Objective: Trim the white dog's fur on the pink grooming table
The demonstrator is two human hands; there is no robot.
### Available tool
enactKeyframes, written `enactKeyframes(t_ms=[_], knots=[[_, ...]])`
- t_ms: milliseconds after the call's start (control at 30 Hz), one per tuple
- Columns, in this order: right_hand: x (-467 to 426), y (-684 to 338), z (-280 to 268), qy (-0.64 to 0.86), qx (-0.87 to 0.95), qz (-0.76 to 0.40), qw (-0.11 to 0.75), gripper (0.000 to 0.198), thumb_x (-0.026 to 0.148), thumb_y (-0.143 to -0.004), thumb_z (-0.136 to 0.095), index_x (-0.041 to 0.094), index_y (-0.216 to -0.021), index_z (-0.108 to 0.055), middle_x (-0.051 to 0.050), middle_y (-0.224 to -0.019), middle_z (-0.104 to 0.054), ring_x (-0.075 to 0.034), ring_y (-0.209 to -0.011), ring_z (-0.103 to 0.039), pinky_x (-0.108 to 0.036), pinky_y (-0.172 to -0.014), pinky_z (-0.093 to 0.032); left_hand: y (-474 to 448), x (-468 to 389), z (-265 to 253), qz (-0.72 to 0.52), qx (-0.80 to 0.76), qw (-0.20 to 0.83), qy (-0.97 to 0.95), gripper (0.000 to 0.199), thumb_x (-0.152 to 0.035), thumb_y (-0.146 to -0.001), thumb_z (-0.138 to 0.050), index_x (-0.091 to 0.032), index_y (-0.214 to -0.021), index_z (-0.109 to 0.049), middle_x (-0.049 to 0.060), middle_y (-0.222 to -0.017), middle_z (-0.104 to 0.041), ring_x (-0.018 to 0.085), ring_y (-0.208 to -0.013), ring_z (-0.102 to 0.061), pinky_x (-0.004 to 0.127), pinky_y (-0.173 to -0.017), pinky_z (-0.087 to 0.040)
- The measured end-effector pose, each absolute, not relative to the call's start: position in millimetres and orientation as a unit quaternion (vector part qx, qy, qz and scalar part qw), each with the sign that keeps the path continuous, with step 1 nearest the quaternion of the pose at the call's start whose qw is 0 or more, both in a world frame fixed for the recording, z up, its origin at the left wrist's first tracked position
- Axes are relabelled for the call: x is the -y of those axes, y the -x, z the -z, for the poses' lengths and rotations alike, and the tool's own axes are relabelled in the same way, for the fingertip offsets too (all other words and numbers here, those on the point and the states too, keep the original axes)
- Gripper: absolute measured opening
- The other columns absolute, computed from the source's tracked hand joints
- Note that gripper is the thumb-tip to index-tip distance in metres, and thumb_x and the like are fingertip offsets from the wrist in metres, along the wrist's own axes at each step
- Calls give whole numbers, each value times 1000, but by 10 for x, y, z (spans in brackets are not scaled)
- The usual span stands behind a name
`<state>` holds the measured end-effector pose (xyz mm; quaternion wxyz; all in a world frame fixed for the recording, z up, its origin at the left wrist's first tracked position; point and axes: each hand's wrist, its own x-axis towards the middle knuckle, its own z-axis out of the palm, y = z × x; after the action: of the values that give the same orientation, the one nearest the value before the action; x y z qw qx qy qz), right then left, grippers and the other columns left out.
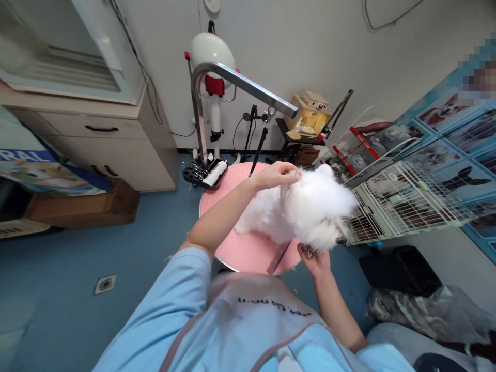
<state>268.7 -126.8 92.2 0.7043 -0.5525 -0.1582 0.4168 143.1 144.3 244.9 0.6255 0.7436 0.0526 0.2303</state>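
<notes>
A small white fluffy dog [310,209] stands on a round pink grooming table [248,248], its head toward the right front edge. My left hand [277,174] rests on top of the dog, with the fingers pinched into its fur. Under the dog's chin, my right hand [314,260] is closed around a small metal tool that looks like scissors [309,253]; fur hides most of it. A pink-purple comb [279,257] lies at the table's front edge beside my right hand.
A metal grooming arm [240,82] with a hanging black leash [259,150] arches over the table. A black tool tray [203,173] sits at the table's far edge. A white wire cage [403,206] stands right, a cabinet [104,139] left, a dryer stand [213,57] behind.
</notes>
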Motion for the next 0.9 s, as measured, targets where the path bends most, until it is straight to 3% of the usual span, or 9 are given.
enactKeyframes(t_ms=[133,367,533,767,900], knots=[[1290,-2655,-911,534,112,-417,727,9,41,-77,-64,33,-80,-67,3,-77,-71,-18,-69,-62,-43,-77,-56,-1363,-1423,-2427,-213,-36,567,-795,23,-32,-65,-73,-13,-73,-61,-2,-67,-54,11,-67,-50,22,-60,-38],[1273,-2606,-915,543,121,-401,728,13,43,-81,-59,34,-85,-68,3,-79,-72,-20,-73,-64,-44,-79,-56,-1461,-1443,-2458,-135,22,546,-826,10,-19,-66,-61,-14,-75,-62,-2,-71,-59,11,-68,-54,22,-64,-41],[1247,-2601,-947,521,130,-375,756,17,44,-82,-62,41,-98,-68,7,-104,-74,-18,-93,-67,-37,-77,-57,-1476,-1481,-2517,-61,70,483,-871,23,-13,-61,-63,-16,-84,-67,-1,-81,-65,14,-74,-58,23,-68,-43],[1178,-2599,-1084,461,71,-348,813,24,43,-79,-70,40,-102,-69,8,-113,-72,-16,-114,-63,-36,-89,-57,-1597,-1425,-2726,-65,94,342,-933,26,-2,-60,-54,-18,-72,-70,2,-77,-65,16,-70,-53,26,-69,-37],[1144,-2644,-1110,440,62,-341,829,22,41,-78,-71,37,-99,-69,7,-108,-74,-14,-110,-65,-33,-90,-57,-1766,-1386,-2823,-23,47,317,-947,14,-8,-65,-58,-16,-53,-57,0,-56,-52,12,-54,-41,28,-59,-30]])
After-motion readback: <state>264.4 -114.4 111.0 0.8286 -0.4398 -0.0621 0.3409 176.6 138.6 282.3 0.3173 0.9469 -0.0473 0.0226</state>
